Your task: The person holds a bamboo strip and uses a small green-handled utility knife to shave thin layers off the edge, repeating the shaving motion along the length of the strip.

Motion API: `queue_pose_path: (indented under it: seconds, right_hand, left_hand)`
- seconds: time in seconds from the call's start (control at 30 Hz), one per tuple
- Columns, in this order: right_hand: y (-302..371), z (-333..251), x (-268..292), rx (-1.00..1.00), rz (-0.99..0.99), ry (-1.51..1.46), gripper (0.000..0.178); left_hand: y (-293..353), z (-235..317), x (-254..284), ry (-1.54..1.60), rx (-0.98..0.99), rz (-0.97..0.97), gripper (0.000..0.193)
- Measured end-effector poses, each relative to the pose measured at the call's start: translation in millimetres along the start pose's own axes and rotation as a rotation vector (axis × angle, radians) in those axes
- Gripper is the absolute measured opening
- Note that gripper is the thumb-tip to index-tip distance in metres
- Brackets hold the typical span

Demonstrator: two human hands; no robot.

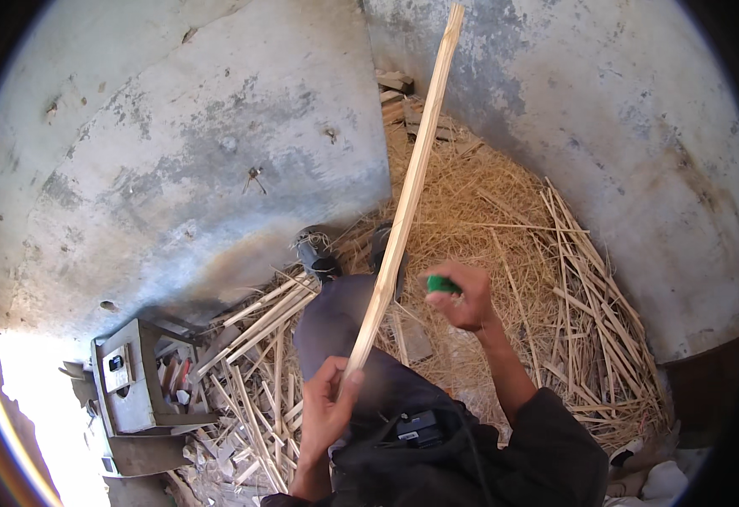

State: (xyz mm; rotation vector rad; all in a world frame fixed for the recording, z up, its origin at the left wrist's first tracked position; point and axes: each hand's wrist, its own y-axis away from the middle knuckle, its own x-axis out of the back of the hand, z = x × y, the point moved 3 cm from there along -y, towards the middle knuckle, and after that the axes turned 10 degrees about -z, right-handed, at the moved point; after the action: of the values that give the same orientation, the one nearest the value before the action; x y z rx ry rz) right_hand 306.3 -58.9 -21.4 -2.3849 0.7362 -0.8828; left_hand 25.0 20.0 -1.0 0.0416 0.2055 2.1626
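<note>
My left hand [329, 401] is closed round the lower end of a long, pale wooden stick [407, 198]. The stick slants up and away to the right, its far end high in front of the wall. To the right of it, my right hand [464, 296] is closed on a green-handled tool [444, 285], apart from the wood. Motion smears this hand a little, and what kind of tool it is I cannot make out. My outstretched leg [336, 321] in dark trousers lies below the stick, with dark shoes [317, 253] beyond.
Straw-like shavings [471, 194] cover the floor ahead. Thin sticks [593, 325] are heaped along the right wall, and more sticks [260, 325] lie at the left. A worn box-like stand [137, 397] is at the far left. Stained walls [217, 127] close in ahead on both sides.
</note>
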Motion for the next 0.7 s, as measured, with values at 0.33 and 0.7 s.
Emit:
queue_pose_path:
  seconds: [0.33,0.7]
  right_hand:
    - [-5.8,-34.8,-10.1,0.170,-0.091,-0.015,0.035]
    - [-19.2,-39.9,9.6,0.122,-0.001,0.061,0.037]
  left_hand:
    - [-1.9,8.1,-8.0,-0.086,0.010,-0.020,0.010]
    - [5.3,0.7,-5.6,-0.164,-0.022,0.014,0.013]
